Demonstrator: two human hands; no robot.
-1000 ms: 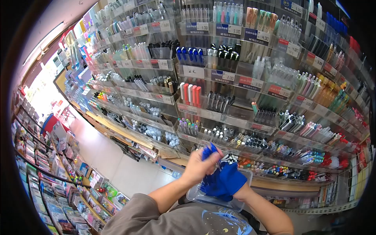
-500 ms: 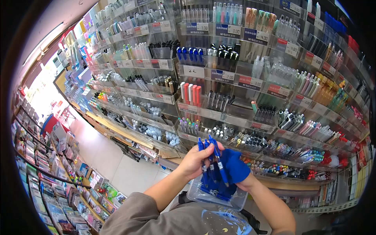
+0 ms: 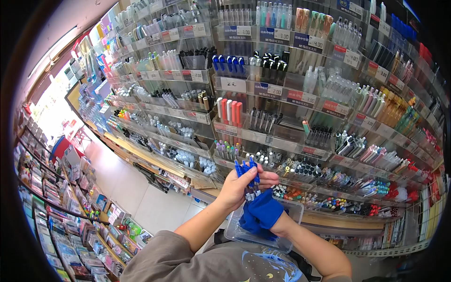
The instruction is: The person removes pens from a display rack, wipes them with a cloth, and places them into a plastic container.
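Note:
Several blue pens (image 3: 246,173) are held upright in my left hand (image 3: 238,188), thumb across them and the other fingers stretched out behind. A blue cloth (image 3: 267,209) covers most of my right hand (image 3: 281,224) and is wrapped against the lower ends of those pens. The fingers of my right hand are hidden under the cloth. Below both hands is a clear plastic box (image 3: 296,211), close to my body, with blue items in it partly hidden by the cloth.
Tiered clear shelves (image 3: 263,138) of pens and price tags rise in front. Blue pens (image 3: 228,64) stand in one upper compartment. A wooden ledge (image 3: 333,223) runs below. Lower left is another display rack (image 3: 80,221), beside the pale floor (image 3: 145,207).
My right hand with the cloth has moved left and down from beside the pens onto their lower ends. The left hand's fingers have stretched out to the right, still holding the pens.

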